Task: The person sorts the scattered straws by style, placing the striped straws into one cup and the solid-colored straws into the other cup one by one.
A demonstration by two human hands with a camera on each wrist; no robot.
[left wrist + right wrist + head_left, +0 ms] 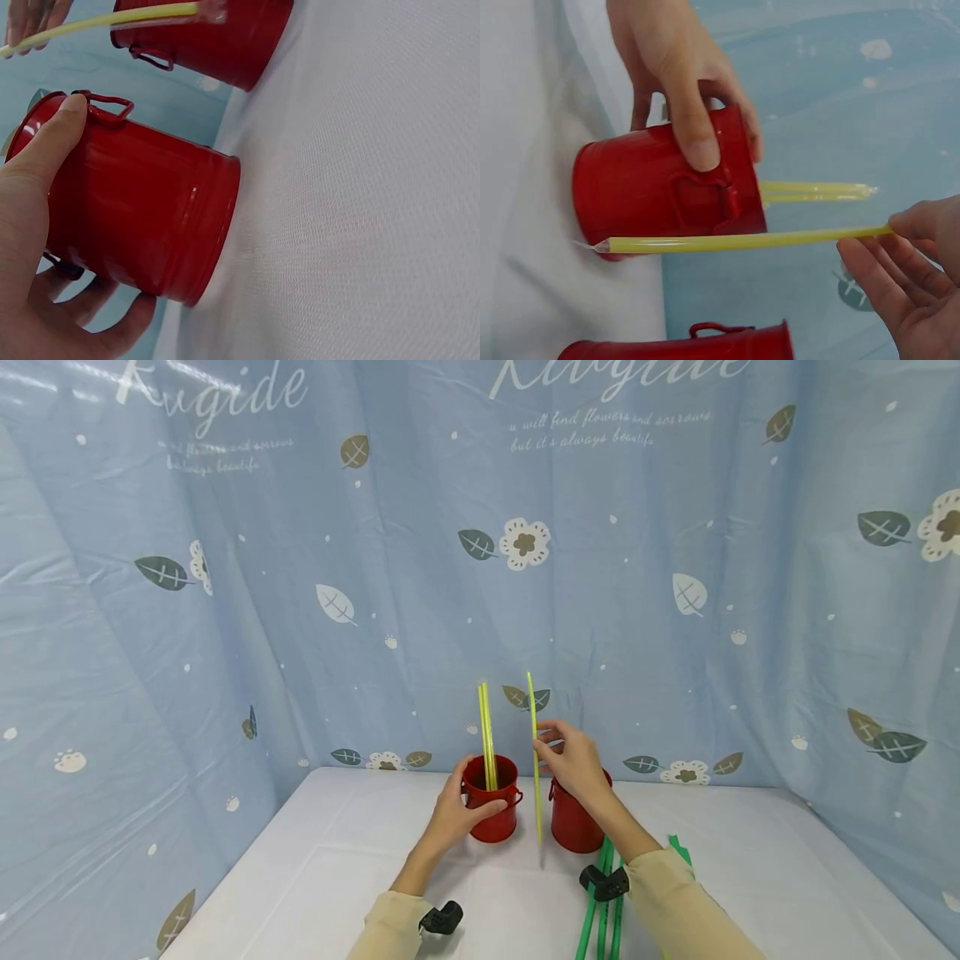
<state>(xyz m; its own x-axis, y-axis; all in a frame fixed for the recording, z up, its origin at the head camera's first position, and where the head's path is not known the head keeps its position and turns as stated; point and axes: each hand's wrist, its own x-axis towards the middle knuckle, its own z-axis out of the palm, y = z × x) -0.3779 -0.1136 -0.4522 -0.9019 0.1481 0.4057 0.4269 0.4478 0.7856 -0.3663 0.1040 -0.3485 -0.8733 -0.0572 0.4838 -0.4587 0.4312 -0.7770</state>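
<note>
My left hand (451, 814) grips a small red metal bucket (142, 202) round its side, with the thumb near the rim by a looped handle. Two yellow straws (487, 735) stand in this bucket. My right hand (572, 760) pinches another yellow straw (727, 241) between thumb and fingers. That straw hangs nearly upright between the two buckets, and a clear wrapper end shows at its lower tip. Behind my right hand and forearm stands a second red bucket (573, 818), its mouth mostly hidden.
Several green straws (603, 902) lie on the white-covered table (300, 877) in front of the second bucket, partly under my right forearm. A blue patterned curtain (420, 568) hangs behind the table.
</note>
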